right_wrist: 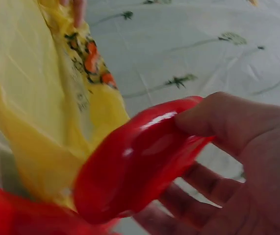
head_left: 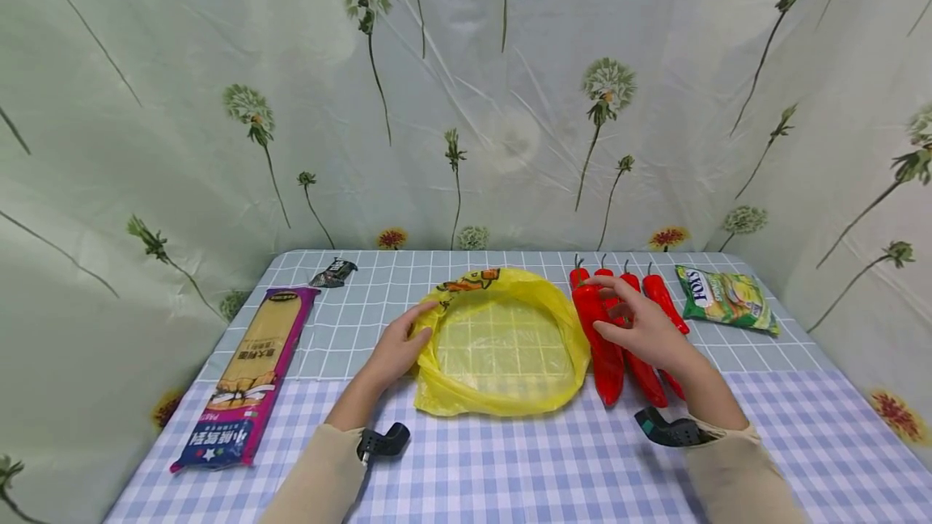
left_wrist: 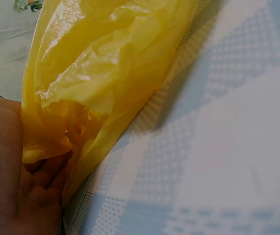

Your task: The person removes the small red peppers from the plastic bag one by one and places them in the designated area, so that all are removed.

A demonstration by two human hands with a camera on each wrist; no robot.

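Note:
A yellow plastic bag [head_left: 502, 404] lies with its mouth spread wide in the middle of the table. My left hand [head_left: 396, 346] holds its left rim, the plastic passing between thumb and fingers; in the left wrist view the bag [left_wrist: 105, 63] covers part of those fingers. My right hand [head_left: 644, 330] grips a shiny red pepper [right_wrist: 135, 156] between thumb and fingers, raised just beside the bag's right rim. Beneath and beside that hand lie several long red chili peppers [head_left: 658, 297] with dark stems, partly hidden by it.
To the left lies a long pasta packet [head_left: 251, 370], with a small black wrapper [head_left: 334, 272] behind it. A green Fox's candy bag [head_left: 726, 298] is at the back right. The checked tablecloth [head_left: 510, 475] runs along the front; a dandelion-patterned curtain [head_left: 510, 184] hangs behind.

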